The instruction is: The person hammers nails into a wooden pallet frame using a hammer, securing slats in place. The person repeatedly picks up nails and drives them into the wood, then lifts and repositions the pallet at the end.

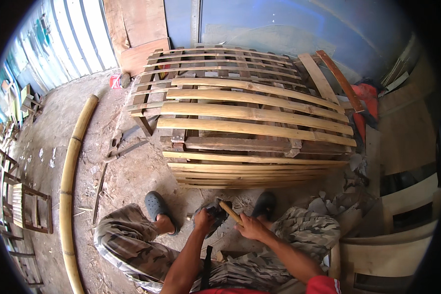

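Observation:
My right hand (251,228) is closed around the wooden handle of a hammer (230,211), its head up by the dark bundle. Between my feet, my left hand (204,220) is closed at the edge of a dark, crumpled bundle (215,214) that looks like a bag. Its contents, and anything small in my fingers, cannot be made out. Beyond my hands stands a low wooden frame (220,143) with split bamboo slats (252,113) laid across its top. More thin slats (250,168) run along its near side.
A long bamboo pole (66,196) lies on the floor to my left. Nearer the frame are a handsaw (127,151) and a thin stick (100,188). A small wooden stool (32,208) stands at far left. Boards (397,259) and broken scraps (330,203) crowd the right side.

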Demonstrator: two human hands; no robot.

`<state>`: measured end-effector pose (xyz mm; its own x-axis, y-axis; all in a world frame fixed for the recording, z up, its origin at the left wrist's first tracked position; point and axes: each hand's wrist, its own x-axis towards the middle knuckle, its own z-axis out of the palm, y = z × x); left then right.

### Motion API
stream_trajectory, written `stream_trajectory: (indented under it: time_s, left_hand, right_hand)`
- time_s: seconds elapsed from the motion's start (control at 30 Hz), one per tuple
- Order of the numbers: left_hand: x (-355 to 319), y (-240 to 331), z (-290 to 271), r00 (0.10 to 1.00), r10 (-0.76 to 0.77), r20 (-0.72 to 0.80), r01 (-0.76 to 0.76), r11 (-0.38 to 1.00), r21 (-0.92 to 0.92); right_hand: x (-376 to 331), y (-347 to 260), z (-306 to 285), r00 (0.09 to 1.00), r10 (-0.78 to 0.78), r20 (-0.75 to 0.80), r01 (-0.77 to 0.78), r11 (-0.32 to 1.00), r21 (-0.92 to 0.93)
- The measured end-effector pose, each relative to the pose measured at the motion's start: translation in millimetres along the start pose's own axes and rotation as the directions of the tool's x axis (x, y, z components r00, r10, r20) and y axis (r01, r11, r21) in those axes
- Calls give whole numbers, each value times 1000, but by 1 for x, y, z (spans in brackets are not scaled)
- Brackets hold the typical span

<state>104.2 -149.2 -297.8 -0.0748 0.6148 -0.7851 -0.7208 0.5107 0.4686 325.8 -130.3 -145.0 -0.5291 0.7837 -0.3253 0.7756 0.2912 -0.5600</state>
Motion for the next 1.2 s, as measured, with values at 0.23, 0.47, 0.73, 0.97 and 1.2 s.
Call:
stream_trajectory:
  time_s: [0.23,0.47,0.73,0.97,1.2]
  left_hand:
    - [-67,61,65,923,-163,349,141,986,86]
    - [-102,85,86,869,-126,479,50,984,169]
    - [-104,88,86,880,-70,470,-48,971,234]
    - [-112,110,88,771,135,622,-581,548,601]
    - [-154,135,107,471,405,783,-865,38,501]
  right_hand:
    - [21,-27,0,905,-28,-425,103,983,153]
    - [30,-30,-6,867,60,-495,109,946,306]
    - [29,-47,-15,844,48,-535,113,958,264]
    - [23,-55,-28,829,49,-556,96,969,229]
    - [17,-71,-55,805,-81,-588,149,986,68]
